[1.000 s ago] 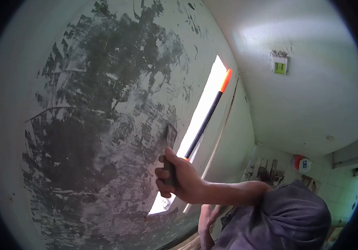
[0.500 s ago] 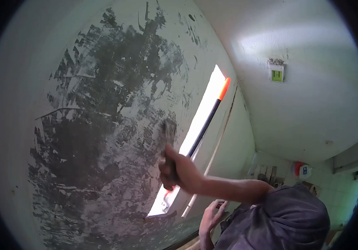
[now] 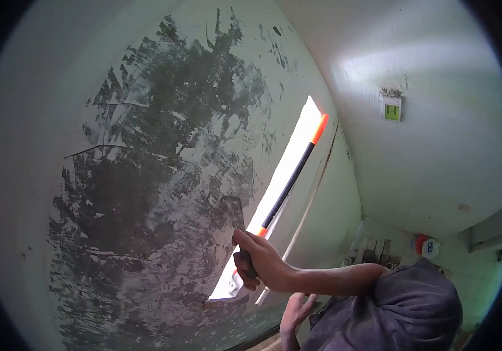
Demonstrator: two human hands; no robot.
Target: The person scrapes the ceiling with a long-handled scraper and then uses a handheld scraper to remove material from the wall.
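Note:
My right hand is closed round the dark handle of a scraper, with the thumb laid along it toward the blade. The flat blade points up the picture, close over a patchy wall where dark grey and whitish areas mix and thin cracks run. Lower down, my left hand hangs near my body with nothing in it, its thumb apart from the fingers; part of it is hidden. A black rod with orange ends slants just beyond the right hand, in front of a bright white opening.
A thin pale strip runs beside the bright opening. On the adjoining pale surface is a small box with a green panel. Farther off stands a white and red container near some stacked items.
My right hand and the scraper have moved down and slightly right in the picture, along the wall. The view has shifted a little, and my left hand sits slightly lower.

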